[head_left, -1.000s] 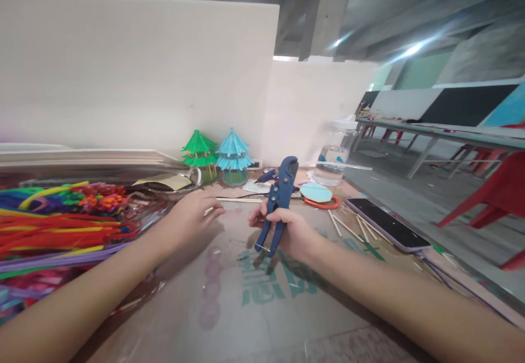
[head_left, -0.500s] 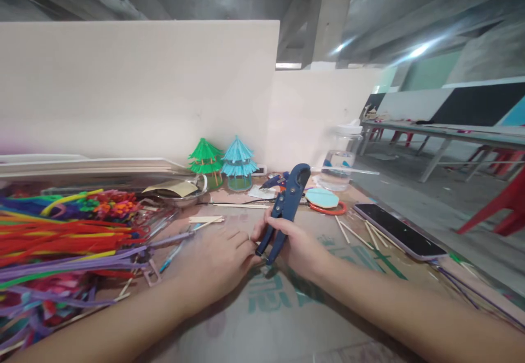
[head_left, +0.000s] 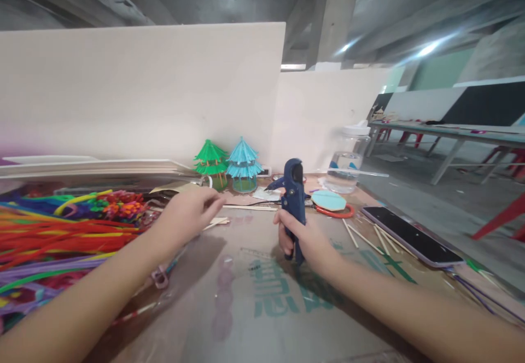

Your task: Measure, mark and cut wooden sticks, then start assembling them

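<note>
A dark blue plier-shaped hand cutter (head_left: 293,199) stands upright in my right hand (head_left: 314,243), its fingers wrapped round the handles and its head pointing up. My left hand (head_left: 186,215) is raised over the left part of the table, in front of a metal dish whose rim (head_left: 209,181) shows behind it. The left fingers are bent and close together; whether something small lies in them is hidden. Thin wooden sticks (head_left: 217,222) lie just under the left fingertips. A dark blue glue gun (head_left: 276,183) rests behind the cutter.
Green (head_left: 210,158) and blue (head_left: 243,160) small pavilion models stand at the back. Coloured pipe cleaners (head_left: 69,232) are heaped at left. On the right are a water bottle (head_left: 346,160), a phone (head_left: 410,234), orange-handled scissors (head_left: 348,210), a light-blue disc (head_left: 328,199) and loose sticks (head_left: 361,234).
My left hand has left the cutter's handles and moved up and left towards the dish. The cutter has turned more upright in my right hand and shifted slightly right.
</note>
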